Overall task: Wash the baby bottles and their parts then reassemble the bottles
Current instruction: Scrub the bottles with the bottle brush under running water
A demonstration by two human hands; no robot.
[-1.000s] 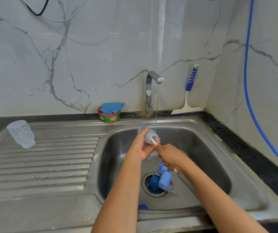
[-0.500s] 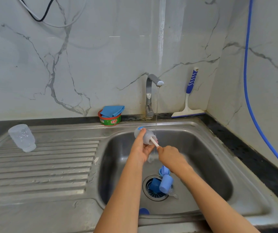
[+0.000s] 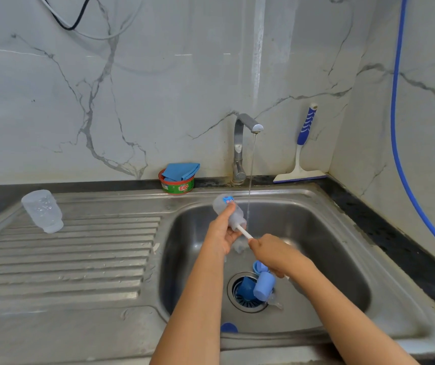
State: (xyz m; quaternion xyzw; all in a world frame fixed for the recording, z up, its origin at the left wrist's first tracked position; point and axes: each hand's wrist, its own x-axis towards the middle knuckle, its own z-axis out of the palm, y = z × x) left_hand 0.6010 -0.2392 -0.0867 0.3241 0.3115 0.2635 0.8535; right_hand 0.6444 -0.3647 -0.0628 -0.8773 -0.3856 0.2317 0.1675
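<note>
— Clutter around the tap [image 3: 240, 143]?
— Green tub [image 3: 178, 187] holding a blue cloth [image 3: 182, 170] just left of it, squeegee [image 3: 302, 154] to its right, upturned bottle [image 3: 43, 210] far to its left on the drainboard [image 3: 79, 259], blue caps [image 3: 263, 285] below it over the drain [image 3: 240, 302].
— Hands?
— Left hand [image 3: 221, 233] wraps the baby bottle [image 3: 228, 210] just beside the tap's stream [image 3: 250, 175]. Right hand [image 3: 271, 251] is fisted on the white brush handle [image 3: 244, 231], which enters the bottle's mouth.
</note>
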